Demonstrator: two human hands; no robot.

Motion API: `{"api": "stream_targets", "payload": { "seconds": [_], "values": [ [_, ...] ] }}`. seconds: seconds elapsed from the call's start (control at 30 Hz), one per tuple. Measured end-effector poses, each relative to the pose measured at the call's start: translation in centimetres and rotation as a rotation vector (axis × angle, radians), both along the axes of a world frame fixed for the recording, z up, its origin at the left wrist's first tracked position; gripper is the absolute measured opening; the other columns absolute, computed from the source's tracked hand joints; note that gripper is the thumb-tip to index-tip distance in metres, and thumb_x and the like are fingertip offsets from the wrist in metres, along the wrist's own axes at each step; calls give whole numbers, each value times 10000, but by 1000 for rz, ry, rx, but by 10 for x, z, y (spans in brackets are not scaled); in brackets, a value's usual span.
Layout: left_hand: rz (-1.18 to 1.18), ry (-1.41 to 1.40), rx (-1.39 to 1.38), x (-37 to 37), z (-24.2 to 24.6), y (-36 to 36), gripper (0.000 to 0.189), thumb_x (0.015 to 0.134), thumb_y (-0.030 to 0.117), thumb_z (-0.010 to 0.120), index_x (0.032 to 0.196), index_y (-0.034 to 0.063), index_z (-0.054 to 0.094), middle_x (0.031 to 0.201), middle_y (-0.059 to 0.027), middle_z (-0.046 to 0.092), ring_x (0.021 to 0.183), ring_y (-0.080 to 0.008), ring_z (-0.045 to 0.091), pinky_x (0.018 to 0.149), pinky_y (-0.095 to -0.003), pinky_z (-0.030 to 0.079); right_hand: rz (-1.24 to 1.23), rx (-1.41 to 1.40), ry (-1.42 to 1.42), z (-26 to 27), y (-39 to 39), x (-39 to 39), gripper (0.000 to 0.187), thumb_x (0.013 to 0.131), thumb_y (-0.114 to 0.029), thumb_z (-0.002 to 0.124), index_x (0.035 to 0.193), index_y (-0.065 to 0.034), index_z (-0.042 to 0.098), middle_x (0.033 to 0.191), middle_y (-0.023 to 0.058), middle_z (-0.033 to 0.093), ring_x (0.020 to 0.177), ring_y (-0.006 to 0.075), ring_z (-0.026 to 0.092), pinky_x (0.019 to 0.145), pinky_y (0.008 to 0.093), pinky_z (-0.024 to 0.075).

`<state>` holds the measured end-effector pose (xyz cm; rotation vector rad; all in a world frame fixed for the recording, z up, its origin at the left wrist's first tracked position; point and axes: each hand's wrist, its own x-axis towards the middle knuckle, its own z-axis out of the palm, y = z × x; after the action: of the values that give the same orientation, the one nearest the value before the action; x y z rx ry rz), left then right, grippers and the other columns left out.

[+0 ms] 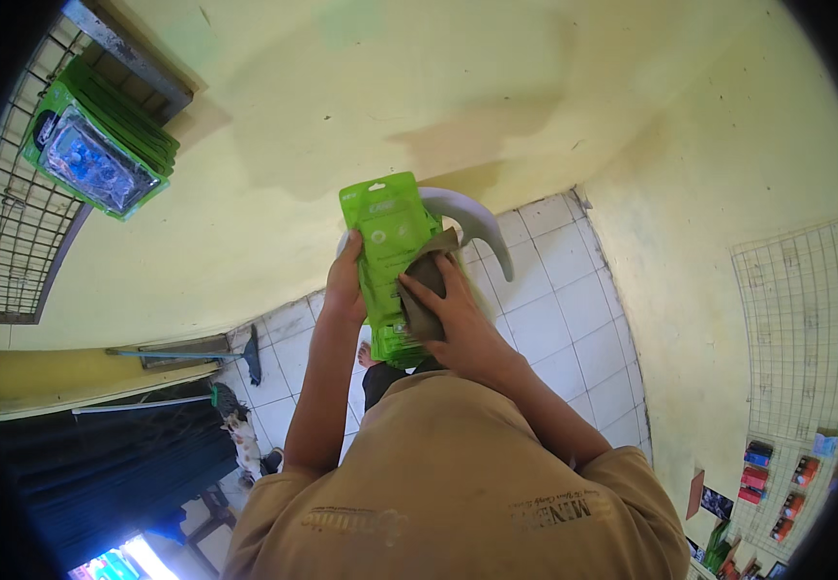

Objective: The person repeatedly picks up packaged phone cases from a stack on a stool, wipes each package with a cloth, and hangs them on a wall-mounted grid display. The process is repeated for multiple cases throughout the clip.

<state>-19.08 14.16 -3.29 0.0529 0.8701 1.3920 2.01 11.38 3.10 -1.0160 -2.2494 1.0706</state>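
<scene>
My left hand (347, 279) grips the left edge of a bright green packet (383, 225) with a hanging hole at its top and printing on its face. In my right hand (466, 315) is a crumpled grey-brown cloth (425, 297), pressed against the packet's right side. More green packets (393, 348) lie under and below this one, partly covered by it and by the cloth. Behind them curves a pale grey piece (473, 210), apparently the arm of a plastic chair; the rest of it is mostly hidden.
Similar green packets (100, 145) hang from a wire grid (17, 210) on the left. A broom (251, 355), a mop (225, 397) and a cat (245, 446) are at lower left on the white-tiled floor (557, 312). Another wire grid (799, 319) carries small boxes (754, 478) at right.
</scene>
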Motion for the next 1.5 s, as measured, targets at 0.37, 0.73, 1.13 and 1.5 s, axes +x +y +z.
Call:
{"api": "stream_targets", "payload": {
  "seconds": [0.37,0.73,1.13,1.5],
  "values": [
    [14,562,-55,-10,-28,-50,411,1078,305,355,1369,28,446,1193,-99,613,1049,-184,632,872,-332,555,-525,-673,225,-160,104,73,505,1041,-345,446,1404,6,451,1325,187,578,1189,239,572,974,348,460],
    [-35,468,-135,9,-55,-53,421,1071,306,392,1391,38,450,1209,-74,608,1059,-159,613,887,-314,532,-601,-290,-254,-226,252,92,687,915,-301,633,1486,-40,354,1112,255,559,1074,395,585,931,431,489],
    [19,483,-129,-2,-43,-47,421,1081,277,343,1402,17,428,1260,-98,590,1116,-182,601,915,-323,526,-426,254,98,-165,271,59,810,805,-278,770,1461,2,385,1289,237,448,1204,390,491,1027,453,425],
    [-12,464,-208,2,-57,-44,448,1071,306,374,1424,31,406,1273,-102,571,1122,-197,593,934,-345,517,-91,-12,-559,-282,106,37,574,829,-344,728,1288,-34,577,1371,212,491,1261,371,484,1006,448,429]
  ]
}}
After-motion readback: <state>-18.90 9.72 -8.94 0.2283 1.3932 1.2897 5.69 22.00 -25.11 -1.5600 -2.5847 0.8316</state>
